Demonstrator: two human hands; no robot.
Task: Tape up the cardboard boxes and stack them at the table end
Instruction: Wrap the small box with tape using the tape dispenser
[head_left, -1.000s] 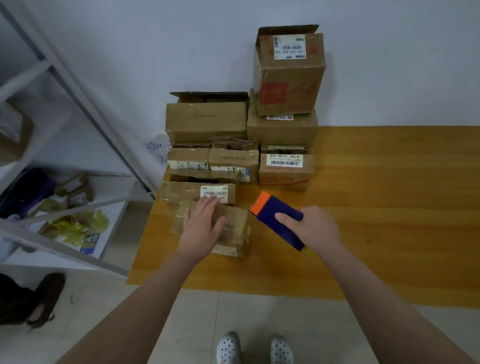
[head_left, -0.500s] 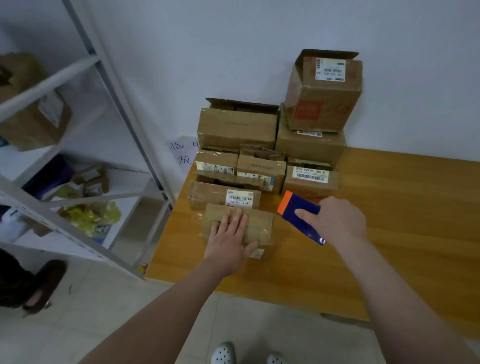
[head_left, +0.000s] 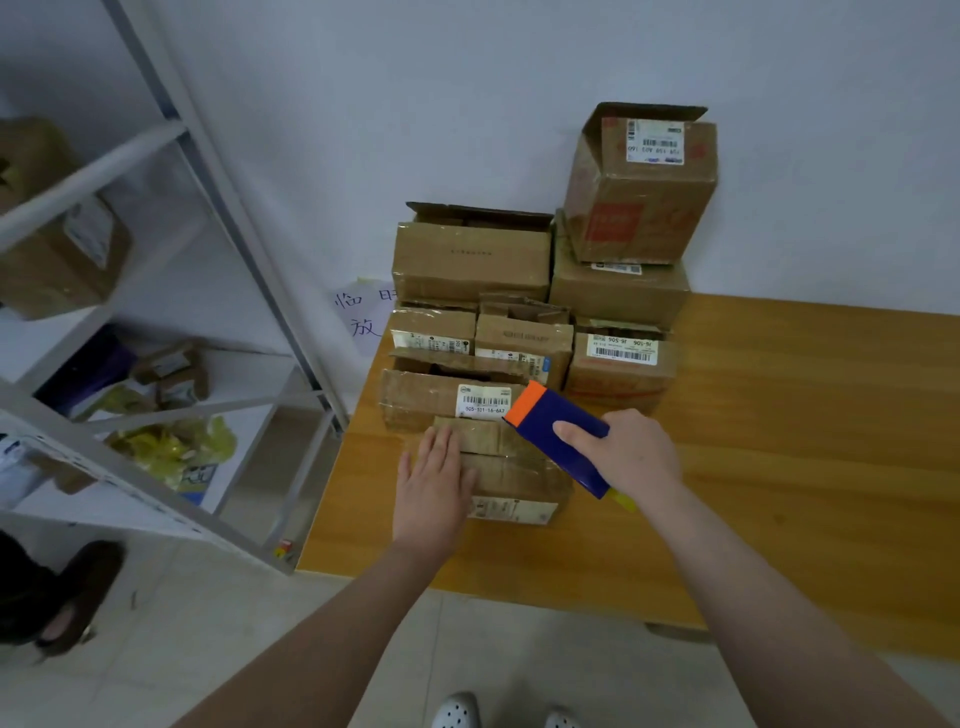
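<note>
Cardboard boxes stand stacked against the wall at the left end of the bench. Nearest, a small box lies under the left hand, whose fingers are straight, together and pressing flat. The right hand has its fingers clamped on a blue-and-orange tape dispenser over the small box's right end. The box behind has a label starting "505-101-16"; a third box reads "J6-506". A wall sheet shows "临" and "放".
</note>
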